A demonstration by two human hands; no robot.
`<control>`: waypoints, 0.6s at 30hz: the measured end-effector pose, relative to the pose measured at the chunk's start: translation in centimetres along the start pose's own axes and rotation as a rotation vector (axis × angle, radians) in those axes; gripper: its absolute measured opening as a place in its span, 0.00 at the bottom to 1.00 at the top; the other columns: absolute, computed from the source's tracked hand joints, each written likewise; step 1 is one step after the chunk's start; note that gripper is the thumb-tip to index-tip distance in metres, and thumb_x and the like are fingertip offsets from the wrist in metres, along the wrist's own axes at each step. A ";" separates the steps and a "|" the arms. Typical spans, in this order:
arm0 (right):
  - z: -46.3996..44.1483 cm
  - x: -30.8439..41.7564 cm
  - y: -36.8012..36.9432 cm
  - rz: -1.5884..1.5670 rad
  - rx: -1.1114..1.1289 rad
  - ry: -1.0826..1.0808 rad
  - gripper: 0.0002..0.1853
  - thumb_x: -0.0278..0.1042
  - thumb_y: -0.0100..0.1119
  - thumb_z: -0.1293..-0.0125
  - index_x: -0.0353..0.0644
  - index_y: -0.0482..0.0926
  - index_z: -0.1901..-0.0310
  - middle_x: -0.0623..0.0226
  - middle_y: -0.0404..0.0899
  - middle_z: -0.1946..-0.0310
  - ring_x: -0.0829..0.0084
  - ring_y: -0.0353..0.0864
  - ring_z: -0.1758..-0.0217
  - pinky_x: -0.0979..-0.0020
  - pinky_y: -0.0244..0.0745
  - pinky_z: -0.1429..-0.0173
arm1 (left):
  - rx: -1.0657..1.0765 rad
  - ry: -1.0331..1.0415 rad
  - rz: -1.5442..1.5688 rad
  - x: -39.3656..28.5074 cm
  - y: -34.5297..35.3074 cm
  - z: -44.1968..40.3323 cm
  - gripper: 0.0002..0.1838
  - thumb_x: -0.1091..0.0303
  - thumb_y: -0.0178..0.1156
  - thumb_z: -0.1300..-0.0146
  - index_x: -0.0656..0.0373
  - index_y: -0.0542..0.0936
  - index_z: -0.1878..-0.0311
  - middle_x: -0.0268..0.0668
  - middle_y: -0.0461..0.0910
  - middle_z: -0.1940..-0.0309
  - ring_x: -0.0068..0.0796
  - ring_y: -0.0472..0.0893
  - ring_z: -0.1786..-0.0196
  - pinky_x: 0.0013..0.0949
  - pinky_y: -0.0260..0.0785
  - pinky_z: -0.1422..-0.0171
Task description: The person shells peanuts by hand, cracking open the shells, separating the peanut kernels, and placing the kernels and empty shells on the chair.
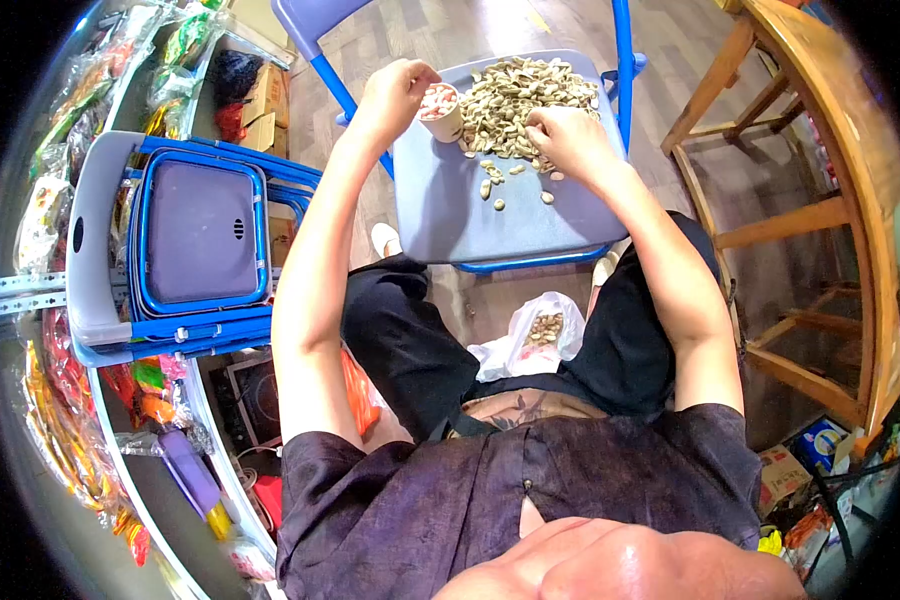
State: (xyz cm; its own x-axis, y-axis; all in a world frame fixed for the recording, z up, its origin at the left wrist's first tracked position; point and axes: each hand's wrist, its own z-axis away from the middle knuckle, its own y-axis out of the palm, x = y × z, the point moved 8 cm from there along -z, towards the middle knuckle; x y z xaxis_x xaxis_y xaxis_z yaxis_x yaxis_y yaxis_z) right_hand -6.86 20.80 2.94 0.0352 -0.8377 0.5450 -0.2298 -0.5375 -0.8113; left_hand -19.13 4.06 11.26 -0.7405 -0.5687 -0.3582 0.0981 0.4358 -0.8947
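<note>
The blue folding chair point(480, 225) faces the person; its seat is the working surface. The pile of pods point(520, 90) occupies the far part of the seat, right of centre. Its long axis runs roughly left to right; individual pods point in mixed directions. A white plastic bag point(521, 328), containing small brownish pieces, lies between the person's legs, nearer the body than the seat and well apart from both hands.

The right hand point(570, 142) is at the near right edge of the pile. Fingers are bent and drawn together, thumb side toward the pods. Whether a pod is pinched between the fingertips cannot be told. The left hand point(407, 88) is at the far left corner of the seat, its fingers curled at the rim of the paper cup point(444, 128). Whether the fingers grip the cup or only rest beside it cannot be told.

The cup appears upright, mouth up, just beside the left edge of the pile. Governing relation: the pods lie between the cup and the right hand, extending leftward and away from that hand; the right hand is nearer the pods, the left hand nearer the cup. A few loose pods point(547, 198) lie on the near side of the pile. Pale pink kernels point(438, 99) fill the cup close to its rim.
</note>
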 end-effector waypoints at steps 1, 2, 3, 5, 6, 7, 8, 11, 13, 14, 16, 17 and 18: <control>-0.1 -0.2 -0.1 -0.001 0.000 0.002 0.12 0.42 0.55 0.37 0.45 0.83 0.61 0.54 0.83 0.66 0.53 0.83 0.58 0.54 0.77 0.53 | 0.002 0.001 0.000 -0.4 0.3 1.1 0.09 0.72 0.58 0.40 0.59 0.84 0.58 0.45 0.83 0.63 0.40 0.83 0.59 0.35 0.73 0.53; -0.2 -0.4 -0.2 0.000 -0.011 0.003 0.13 0.42 0.55 0.37 0.45 0.83 0.60 0.54 0.83 0.66 0.53 0.83 0.58 0.54 0.77 0.53 | 0.022 -0.024 0.042 -0.2 1.2 2.5 0.09 0.74 0.58 0.40 0.59 0.83 0.57 0.43 0.83 0.63 0.36 0.83 0.60 0.33 0.73 0.54; -0.3 -0.6 -0.2 0.002 -0.021 0.004 0.13 0.42 0.54 0.37 0.45 0.83 0.60 0.54 0.83 0.66 0.53 0.83 0.58 0.54 0.77 0.53 | 0.043 -0.049 0.086 -0.1 2.2 4.0 0.10 0.76 0.58 0.41 0.59 0.83 0.57 0.41 0.84 0.64 0.33 0.83 0.61 0.32 0.73 0.54; -0.4 -0.8 0.1 -0.001 -0.019 0.009 0.13 0.42 0.55 0.37 0.44 0.83 0.60 0.54 0.83 0.66 0.53 0.83 0.59 0.55 0.76 0.52 | 0.138 -0.064 0.145 -0.6 4.5 6.9 0.10 0.79 0.58 0.42 0.59 0.83 0.57 0.40 0.84 0.64 0.30 0.82 0.62 0.31 0.73 0.55; -0.3 -0.6 0.0 0.004 -0.012 0.007 0.13 0.42 0.54 0.37 0.44 0.83 0.61 0.53 0.83 0.66 0.53 0.83 0.59 0.54 0.76 0.52 | 0.154 -0.082 0.199 -0.9 5.8 8.1 0.09 0.79 0.58 0.41 0.59 0.83 0.58 0.41 0.83 0.63 0.31 0.82 0.60 0.31 0.73 0.54; -0.3 -0.4 0.0 0.011 -0.004 0.005 0.13 0.42 0.54 0.37 0.44 0.83 0.61 0.53 0.83 0.66 0.53 0.83 0.59 0.54 0.77 0.52 | 0.173 -0.041 0.223 -0.8 7.2 8.9 0.10 0.79 0.58 0.42 0.58 0.83 0.58 0.40 0.82 0.64 0.32 0.81 0.60 0.31 0.73 0.54; -0.3 -0.3 0.2 0.025 0.035 0.032 0.13 0.41 0.53 0.38 0.44 0.84 0.62 0.53 0.83 0.66 0.53 0.83 0.59 0.54 0.77 0.52 | 0.195 -0.068 0.261 -0.3 8.8 9.8 0.11 0.79 0.57 0.42 0.57 0.83 0.57 0.40 0.81 0.63 0.34 0.81 0.59 0.32 0.73 0.53; -0.4 -0.4 1.8 0.052 0.061 0.006 0.13 0.40 0.53 0.38 0.43 0.84 0.62 0.53 0.83 0.66 0.53 0.83 0.59 0.54 0.77 0.52 | 0.209 -0.064 0.292 -1.6 10.6 11.0 0.13 0.81 0.56 0.44 0.56 0.83 0.57 0.41 0.79 0.62 0.38 0.80 0.56 0.34 0.72 0.50; -0.4 0.1 1.8 0.063 0.073 0.015 0.13 0.39 0.53 0.39 0.43 0.84 0.62 0.52 0.83 0.67 0.53 0.83 0.59 0.54 0.77 0.52 | 0.202 -0.034 0.288 -2.1 11.5 11.1 0.14 0.82 0.55 0.44 0.55 0.82 0.58 0.41 0.77 0.61 0.40 0.79 0.55 0.36 0.72 0.48; -0.5 0.4 1.8 0.067 0.078 0.025 0.12 0.39 0.53 0.39 0.42 0.84 0.63 0.52 0.83 0.68 0.53 0.83 0.59 0.53 0.77 0.53 | 0.202 -0.021 0.282 -2.1 12.0 11.2 0.13 0.81 0.56 0.46 0.55 0.82 0.59 0.42 0.76 0.62 0.42 0.78 0.54 0.38 0.71 0.49; -0.7 0.6 2.0 0.059 0.102 0.033 0.13 0.39 0.53 0.39 0.42 0.84 0.63 0.52 0.83 0.68 0.52 0.83 0.60 0.53 0.77 0.53 | 0.130 0.057 0.262 -2.2 12.2 11.2 0.11 0.80 0.59 0.47 0.55 0.81 0.61 0.44 0.75 0.64 0.46 0.78 0.57 0.40 0.71 0.50; -0.8 0.6 2.2 0.047 0.118 0.042 0.13 0.39 0.53 0.38 0.42 0.84 0.64 0.52 0.83 0.69 0.52 0.83 0.61 0.53 0.77 0.53 | 0.128 0.054 0.270 -1.8 12.5 11.1 0.11 0.80 0.59 0.47 0.55 0.81 0.61 0.44 0.75 0.64 0.46 0.78 0.57 0.40 0.71 0.50; -0.9 0.5 2.5 0.053 0.124 0.043 0.13 0.39 0.53 0.38 0.42 0.84 0.64 0.52 0.83 0.69 0.52 0.83 0.61 0.53 0.77 0.53 | 0.136 0.021 0.251 -1.6 12.6 10.9 0.10 0.78 0.59 0.44 0.55 0.81 0.59 0.41 0.76 0.63 0.42 0.78 0.57 0.38 0.71 0.51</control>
State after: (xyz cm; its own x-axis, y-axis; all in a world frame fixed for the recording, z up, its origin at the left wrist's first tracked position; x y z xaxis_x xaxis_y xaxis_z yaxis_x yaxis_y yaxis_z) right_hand -8.26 19.14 1.37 -0.0157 -0.8620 0.5066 -0.1078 -0.5023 -0.8580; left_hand -9.45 2.85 -2.30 -0.6955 -0.4396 -0.5684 0.3674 0.4623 -0.8070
